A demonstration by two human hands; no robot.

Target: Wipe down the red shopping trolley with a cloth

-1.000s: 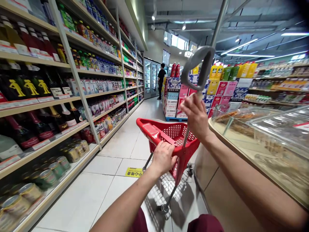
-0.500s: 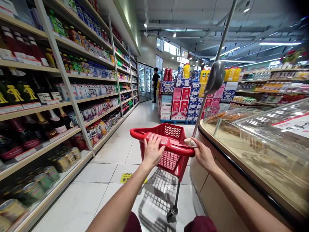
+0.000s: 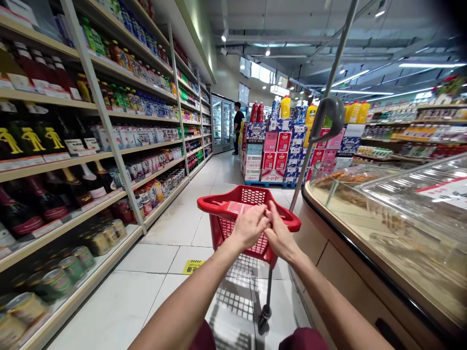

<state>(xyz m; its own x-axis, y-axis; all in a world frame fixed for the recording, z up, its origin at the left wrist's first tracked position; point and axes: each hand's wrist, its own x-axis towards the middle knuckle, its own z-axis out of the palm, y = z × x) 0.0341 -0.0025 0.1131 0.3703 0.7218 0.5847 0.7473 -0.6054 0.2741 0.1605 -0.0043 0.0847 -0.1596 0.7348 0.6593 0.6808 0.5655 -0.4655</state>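
Note:
A red wheeled shopping basket [image 3: 219, 206] stands on the tiled aisle just in front of me. Its grey pull handle [image 3: 330, 114] sticks up on a metal pole at the right, with nobody holding it. Both my hands meet at the basket's near rim. My left hand [image 3: 250, 226] rests on the rim with its fingers curled over it. Pressed against it, my right hand [image 3: 279, 236] keeps its fingers close together. I cannot see whether anything lies between the two hands.
Tall shelves [image 3: 91, 155] of bottles, jars and cans run along the left. A curved glass-topped food counter [image 3: 383, 228] stands close on the right. Stacked boxes with bottles [image 3: 273, 150] and a person [image 3: 238, 124] by the fridges are further down the aisle. A yellow sticker [image 3: 192, 266] marks the floor.
My right hand let go of the raised grey handle, dropped to the basket's rim, then slid left to meet my left hand. The basket turned to face down the aisle.

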